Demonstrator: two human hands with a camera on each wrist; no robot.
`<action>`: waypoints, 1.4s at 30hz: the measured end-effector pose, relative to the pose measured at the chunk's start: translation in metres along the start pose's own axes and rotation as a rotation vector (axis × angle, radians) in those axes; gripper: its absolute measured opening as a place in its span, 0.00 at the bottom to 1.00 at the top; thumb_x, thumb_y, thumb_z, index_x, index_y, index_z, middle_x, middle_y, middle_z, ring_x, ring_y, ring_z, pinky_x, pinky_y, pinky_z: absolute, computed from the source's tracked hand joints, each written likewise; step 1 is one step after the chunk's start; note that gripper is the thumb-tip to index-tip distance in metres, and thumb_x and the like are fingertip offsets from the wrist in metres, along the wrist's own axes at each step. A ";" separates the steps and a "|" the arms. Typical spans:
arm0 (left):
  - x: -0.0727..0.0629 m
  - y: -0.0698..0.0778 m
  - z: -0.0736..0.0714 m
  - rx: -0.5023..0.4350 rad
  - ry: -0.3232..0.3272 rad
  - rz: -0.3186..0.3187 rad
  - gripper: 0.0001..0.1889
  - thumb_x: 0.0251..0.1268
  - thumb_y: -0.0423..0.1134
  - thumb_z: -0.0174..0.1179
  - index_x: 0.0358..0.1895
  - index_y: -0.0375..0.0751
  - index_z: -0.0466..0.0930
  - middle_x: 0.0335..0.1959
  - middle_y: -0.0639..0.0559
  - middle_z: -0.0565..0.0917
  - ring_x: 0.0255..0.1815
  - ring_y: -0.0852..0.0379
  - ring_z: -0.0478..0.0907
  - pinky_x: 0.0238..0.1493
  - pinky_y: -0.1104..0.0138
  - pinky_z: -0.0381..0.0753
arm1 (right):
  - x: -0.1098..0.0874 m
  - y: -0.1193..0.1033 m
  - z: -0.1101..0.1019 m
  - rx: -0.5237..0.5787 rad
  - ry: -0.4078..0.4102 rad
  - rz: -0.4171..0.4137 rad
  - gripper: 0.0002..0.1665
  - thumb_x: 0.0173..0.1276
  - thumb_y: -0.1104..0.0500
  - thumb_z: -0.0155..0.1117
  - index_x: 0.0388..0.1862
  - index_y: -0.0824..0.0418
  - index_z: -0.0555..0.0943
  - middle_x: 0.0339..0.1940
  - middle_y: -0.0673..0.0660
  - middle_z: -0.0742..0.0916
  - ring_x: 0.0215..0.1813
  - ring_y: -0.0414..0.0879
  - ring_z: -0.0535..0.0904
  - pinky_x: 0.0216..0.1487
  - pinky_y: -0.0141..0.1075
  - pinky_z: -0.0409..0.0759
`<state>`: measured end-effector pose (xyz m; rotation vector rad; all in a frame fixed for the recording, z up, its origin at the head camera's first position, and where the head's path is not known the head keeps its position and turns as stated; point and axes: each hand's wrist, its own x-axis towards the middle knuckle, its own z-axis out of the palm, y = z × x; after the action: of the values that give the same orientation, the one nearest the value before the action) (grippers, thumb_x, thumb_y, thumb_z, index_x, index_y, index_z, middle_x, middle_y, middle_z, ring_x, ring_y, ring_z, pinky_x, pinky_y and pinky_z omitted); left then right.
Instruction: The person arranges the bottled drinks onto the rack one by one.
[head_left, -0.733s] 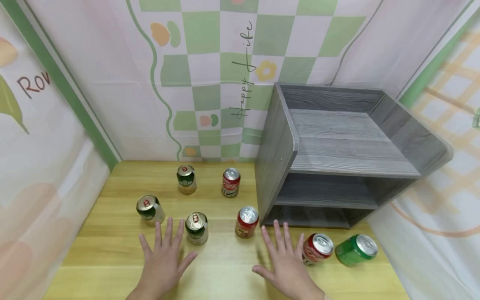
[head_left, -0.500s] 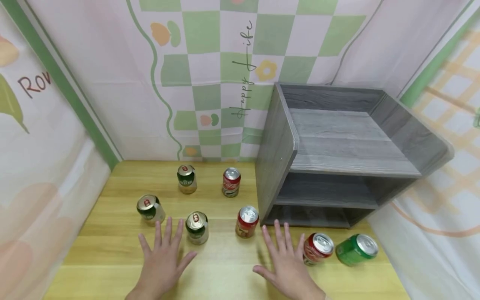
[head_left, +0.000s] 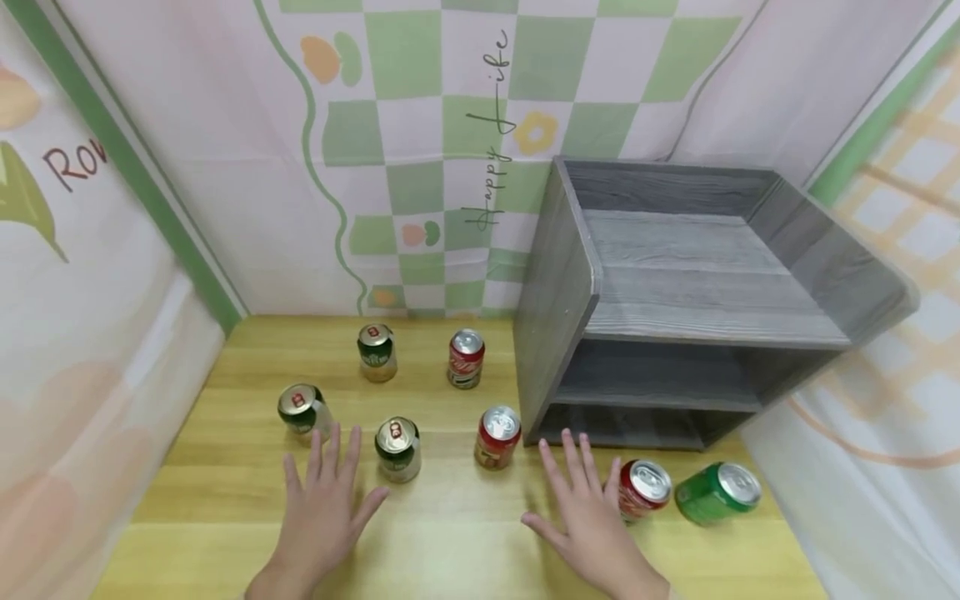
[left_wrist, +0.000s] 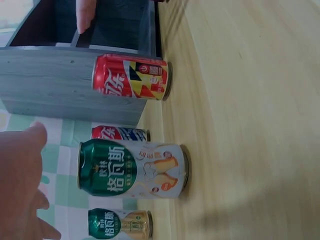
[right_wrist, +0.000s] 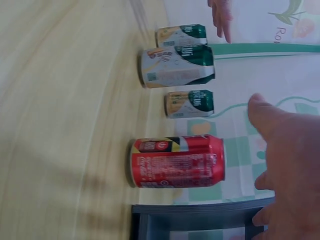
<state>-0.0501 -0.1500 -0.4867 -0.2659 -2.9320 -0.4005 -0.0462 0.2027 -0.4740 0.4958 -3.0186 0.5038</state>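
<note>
My left hand (head_left: 318,512) hovers above the wooden table with fingers spread, holding nothing. Beside its thumb stands a green-and-white can (head_left: 398,450); another green-topped can (head_left: 303,410) lies just past its fingertips, partly covered. A third such can (head_left: 377,353) is farther back. Fingers spread and holding nothing, my right hand (head_left: 592,525) is also over the table. It partly hides a red Coca-Cola can (head_left: 643,490) on its right. Left of its fingers is a red can (right_wrist: 177,162) with a yellow-and-black pattern, and another red can (head_left: 466,359) stands behind.
A grey wooden shelf unit (head_left: 555,308) with open compartments stands at the back right of the table (head_left: 442,542). At the right edge is a green can (head_left: 717,493). Patterned cloth (head_left: 420,183) hangs behind and at both sides.
My right hand has shifted slightly right, covering more of the red can beside it. The head view has tilted a little. Both hands stay spread, and the cans stand as before.
</note>
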 end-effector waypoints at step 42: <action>0.042 -0.140 -0.014 -1.119 0.297 -0.131 0.39 0.67 0.19 0.58 0.79 0.32 0.52 0.70 0.63 0.65 0.71 0.63 0.64 0.62 0.80 0.67 | 0.015 0.157 -0.174 0.677 0.922 0.606 0.38 0.68 0.63 0.67 0.72 0.52 0.62 0.63 0.46 0.71 0.68 0.40 0.67 0.71 0.31 0.65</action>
<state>-0.1164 -0.2802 -0.5002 -0.1138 -2.1323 -1.8617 -0.1130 0.3952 -0.3569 -0.5483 -1.9839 1.3318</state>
